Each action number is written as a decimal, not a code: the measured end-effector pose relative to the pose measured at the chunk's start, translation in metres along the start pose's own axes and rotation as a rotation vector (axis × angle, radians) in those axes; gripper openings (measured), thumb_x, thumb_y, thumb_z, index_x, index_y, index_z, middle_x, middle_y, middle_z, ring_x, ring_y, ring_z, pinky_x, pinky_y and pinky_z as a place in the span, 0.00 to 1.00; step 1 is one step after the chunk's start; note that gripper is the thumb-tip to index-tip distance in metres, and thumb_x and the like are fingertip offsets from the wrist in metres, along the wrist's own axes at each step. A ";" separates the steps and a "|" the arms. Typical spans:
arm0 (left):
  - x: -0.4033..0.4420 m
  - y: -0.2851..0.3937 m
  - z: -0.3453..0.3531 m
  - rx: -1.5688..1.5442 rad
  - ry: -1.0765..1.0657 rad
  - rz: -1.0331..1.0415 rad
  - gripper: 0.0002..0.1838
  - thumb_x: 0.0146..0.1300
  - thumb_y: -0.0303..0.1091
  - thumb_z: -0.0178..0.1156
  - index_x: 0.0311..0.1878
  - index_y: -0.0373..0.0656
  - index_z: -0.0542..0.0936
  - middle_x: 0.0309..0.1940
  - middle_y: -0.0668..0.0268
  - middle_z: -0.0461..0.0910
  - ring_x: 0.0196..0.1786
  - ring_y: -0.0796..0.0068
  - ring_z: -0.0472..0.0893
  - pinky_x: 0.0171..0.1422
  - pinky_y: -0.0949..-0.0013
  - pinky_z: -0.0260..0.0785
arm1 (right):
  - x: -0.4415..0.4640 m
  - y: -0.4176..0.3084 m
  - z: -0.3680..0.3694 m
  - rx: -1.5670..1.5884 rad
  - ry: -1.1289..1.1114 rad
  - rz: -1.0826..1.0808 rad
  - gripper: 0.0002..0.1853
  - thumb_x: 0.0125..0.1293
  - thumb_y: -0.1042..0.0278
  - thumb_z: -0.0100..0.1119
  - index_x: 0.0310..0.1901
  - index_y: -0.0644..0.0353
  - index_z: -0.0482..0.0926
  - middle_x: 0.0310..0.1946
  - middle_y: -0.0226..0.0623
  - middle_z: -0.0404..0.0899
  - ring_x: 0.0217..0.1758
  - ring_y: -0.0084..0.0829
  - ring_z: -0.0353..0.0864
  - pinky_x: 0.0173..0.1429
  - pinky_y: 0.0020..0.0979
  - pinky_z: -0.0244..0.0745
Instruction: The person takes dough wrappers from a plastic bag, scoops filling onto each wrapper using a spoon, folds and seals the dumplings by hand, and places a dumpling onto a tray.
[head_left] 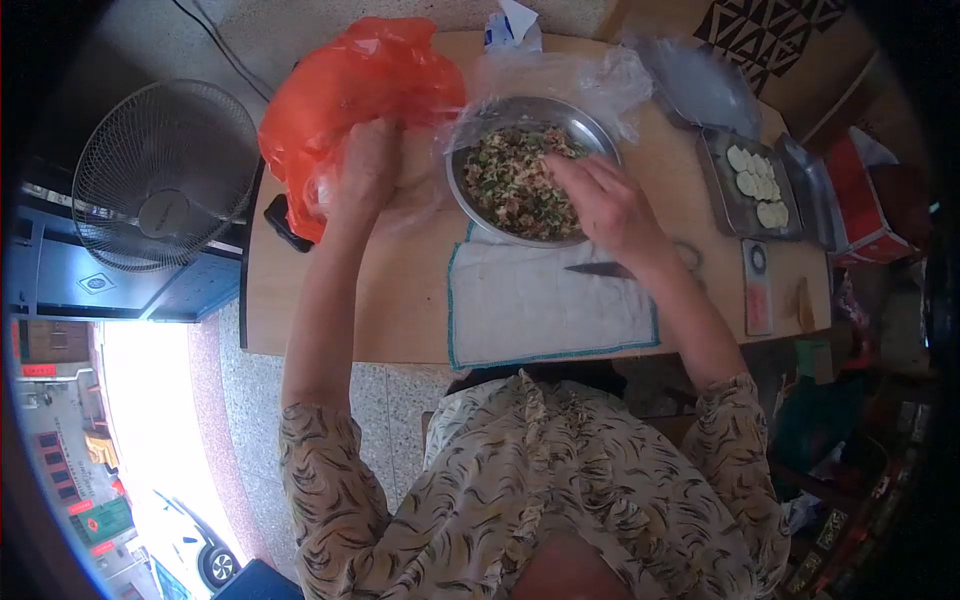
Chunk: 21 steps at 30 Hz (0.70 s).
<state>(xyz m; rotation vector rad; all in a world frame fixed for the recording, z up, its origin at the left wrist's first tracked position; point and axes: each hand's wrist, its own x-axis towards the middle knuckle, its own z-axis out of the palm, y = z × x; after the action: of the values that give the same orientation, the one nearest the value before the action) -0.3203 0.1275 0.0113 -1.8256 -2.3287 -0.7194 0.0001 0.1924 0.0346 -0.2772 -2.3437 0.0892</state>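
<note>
My left hand [370,165] reaches into a red-orange plastic bag [350,80] at the left of the table, and its fingers are hidden in the plastic. My right hand [615,215] is over the right side of a steel bowl [603,142]. Its fingers are drawn together above the chopped filling [510,180], green and brownish in colour; whatever they pinch is too small to make out. Clear plastic film [620,85] lies over the bowl's far edge. Below the bowl a white cloth [545,315] with teal edging is spread out, with scissors [600,269] partly under my right forearm.
At the right stands a metal tray [730,205] with several pale, round dough pieces [755,180]. Nearer lies what looks like a small scale [757,290]. A red box [860,200] is beyond the tray. A fan [165,175] stands left of the table, and a dark phone-like object [285,225] lies near the bag.
</note>
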 end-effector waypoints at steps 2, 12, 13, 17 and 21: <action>-0.005 0.003 -0.005 0.021 0.019 -0.020 0.11 0.68 0.33 0.58 0.47 0.35 0.83 0.39 0.44 0.84 0.44 0.44 0.85 0.50 0.51 0.76 | 0.007 0.011 0.010 0.024 -0.019 0.014 0.21 0.57 0.85 0.60 0.54 0.69 0.78 0.37 0.47 0.83 0.43 0.44 0.84 0.48 0.41 0.81; -0.065 0.025 -0.061 -1.083 0.214 -0.278 0.08 0.76 0.34 0.57 0.46 0.37 0.76 0.41 0.64 0.80 0.43 0.78 0.81 0.49 0.71 0.75 | -0.006 -0.007 -0.032 0.446 -0.269 -0.047 0.20 0.57 0.82 0.64 0.53 0.66 0.81 0.34 0.41 0.83 0.38 0.37 0.83 0.44 0.37 0.79; -0.074 0.030 -0.066 -1.228 0.193 -0.348 0.08 0.77 0.34 0.56 0.47 0.38 0.76 0.42 0.67 0.79 0.44 0.81 0.80 0.50 0.72 0.75 | -0.009 -0.009 -0.043 0.412 -0.273 -0.057 0.20 0.57 0.82 0.64 0.53 0.66 0.81 0.34 0.40 0.83 0.38 0.37 0.83 0.43 0.37 0.79; -0.099 0.038 -0.065 -1.604 0.148 -0.362 0.09 0.79 0.33 0.50 0.54 0.38 0.74 0.49 0.62 0.81 0.49 0.74 0.83 0.56 0.66 0.79 | -0.026 -0.005 -0.073 0.318 -0.263 0.001 0.18 0.59 0.83 0.63 0.53 0.67 0.82 0.34 0.40 0.83 0.35 0.37 0.82 0.41 0.35 0.77; -0.104 0.053 -0.060 -1.819 0.134 -0.446 0.15 0.79 0.32 0.50 0.61 0.34 0.72 0.58 0.57 0.80 0.57 0.67 0.83 0.64 0.61 0.78 | -0.031 -0.017 -0.081 0.399 -0.125 0.192 0.13 0.66 0.81 0.60 0.52 0.68 0.82 0.33 0.41 0.83 0.32 0.36 0.82 0.39 0.35 0.78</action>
<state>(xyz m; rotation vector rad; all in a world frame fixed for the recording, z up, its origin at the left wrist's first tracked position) -0.2544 0.0184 0.0428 -1.0458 -1.7108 -3.5243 0.0754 0.1672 0.0732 -0.3025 -2.3523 0.6751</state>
